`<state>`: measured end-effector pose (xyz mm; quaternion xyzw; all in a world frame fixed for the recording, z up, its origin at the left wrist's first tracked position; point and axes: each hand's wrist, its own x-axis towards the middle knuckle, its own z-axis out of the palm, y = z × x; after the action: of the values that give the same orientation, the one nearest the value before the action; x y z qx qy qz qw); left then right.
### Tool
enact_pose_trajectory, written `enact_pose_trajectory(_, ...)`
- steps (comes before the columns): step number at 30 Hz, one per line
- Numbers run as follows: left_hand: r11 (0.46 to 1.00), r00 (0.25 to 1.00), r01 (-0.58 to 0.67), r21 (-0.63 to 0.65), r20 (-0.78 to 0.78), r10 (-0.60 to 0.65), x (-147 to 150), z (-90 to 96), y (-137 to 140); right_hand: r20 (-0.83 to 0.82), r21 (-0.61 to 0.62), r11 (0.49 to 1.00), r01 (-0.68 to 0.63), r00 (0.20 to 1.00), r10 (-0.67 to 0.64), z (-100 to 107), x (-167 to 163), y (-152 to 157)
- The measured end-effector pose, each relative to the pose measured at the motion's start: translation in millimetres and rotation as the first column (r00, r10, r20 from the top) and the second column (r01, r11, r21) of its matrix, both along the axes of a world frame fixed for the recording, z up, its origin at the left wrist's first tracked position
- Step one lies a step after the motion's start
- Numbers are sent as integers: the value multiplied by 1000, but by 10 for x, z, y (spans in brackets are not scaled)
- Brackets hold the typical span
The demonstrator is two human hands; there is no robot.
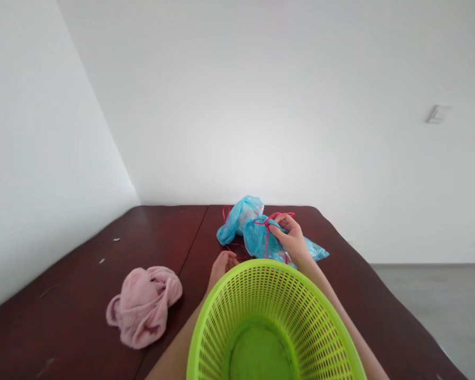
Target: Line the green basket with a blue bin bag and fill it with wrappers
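Observation:
My right hand (292, 236) pinches the gathered neck of a blue plastic bag (257, 241) with red drawstrings (266, 232). The bag's thin film spreads out to the right, under my wrist. Lower and to the left, my left hand (222, 262) has its fingers curled in beside a loop of red string; whatever they may hold is hidden. Just behind lies a second blue plastic bag (243, 214), with something pale inside and a red string at its left. A green plastic basket (257, 345) stands between my forearms and covers the near end of the first bag.
A crumpled pink cloth (146, 306) lies on the dark red table (79, 295), left of my arms. Small white scraps (116, 239) dot the far left. White walls close off the back and left, and the table's right edge drops to a grey floor (431, 301).

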<state>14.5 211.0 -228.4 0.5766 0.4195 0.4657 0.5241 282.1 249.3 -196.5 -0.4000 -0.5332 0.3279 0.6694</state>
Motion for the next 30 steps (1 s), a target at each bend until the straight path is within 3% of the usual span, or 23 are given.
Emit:
enact_pose_trajectory(4,995,977,-98,-36,184,103,54,-491,197,78,-68,996,-58,995,64,72,57,-77)
enact_pose_trajectory(7,981,952,-187,43,253,170,61,-627,368,155,-73,997,-26,987,38,103,97,-95)
enact_pose_trajectory(9,968,938,-232,95,285,197,59,-501,492,181,-75,997,-17,983,30,108,107,-86)
enact_pose_trajectory(11,960,948,-213,180,278,158,58,-232,598,185,-72,997,-25,982,38,108,95,-77)
enact_pose_trajectory(14,921,994,-3,389,105,-42,75,244,697,183,-54,998,-41,982,51,120,35,-91)
enact_pose_trajectory(17,848,969,244,471,-141,-201,109,541,751,181,-73,995,-72,980,84,143,-56,-125)
enact_pose_trajectory(20,812,920,366,455,-308,-243,152,598,793,174,-119,984,-134,973,154,146,-131,-142)
enact_pose_trajectory(25,808,913,369,459,-342,-222,236,592,773,112,-161,965,-208,967,228,120,-175,-130)
enact_pose_trajectory(30,790,886,378,483,-435,-159,265,760,629,11,-184,967,-178,983,183,109,-186,-131)
